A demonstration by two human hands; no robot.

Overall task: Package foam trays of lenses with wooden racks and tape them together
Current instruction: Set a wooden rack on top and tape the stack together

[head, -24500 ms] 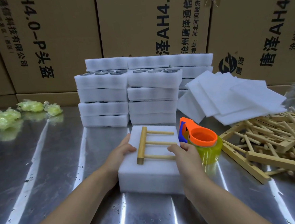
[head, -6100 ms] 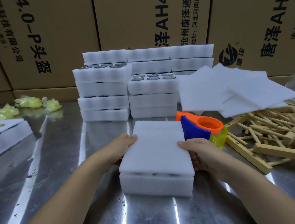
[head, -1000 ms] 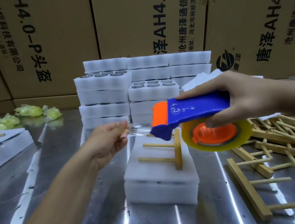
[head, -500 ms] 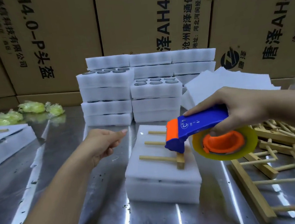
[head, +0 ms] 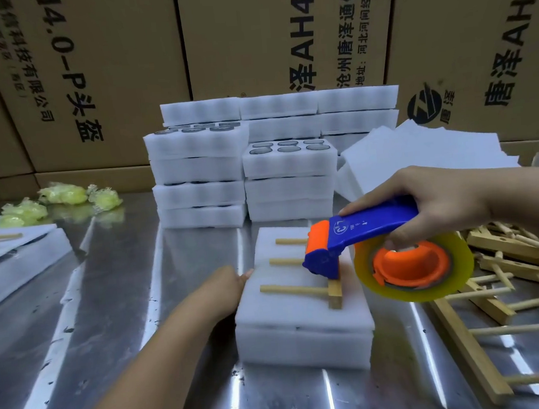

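- Gripping blue tape dispenser (head: 367,229) in right hand (head: 439,204), nose low over wooden rack (head: 300,290) atop foam pack (head: 304,340), centre frame.
- Resting left hand (head: 223,288) against pack's left edge; fingers hidden, cannot tell grip.
- Behind, upper centre: stacked foam trays (head: 289,186), one open top holding six lenses (head: 288,149).

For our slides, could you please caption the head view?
Right hand holds a tape dispenser over the wooden rack on a foam stack; left hand touches the stack's left edge.
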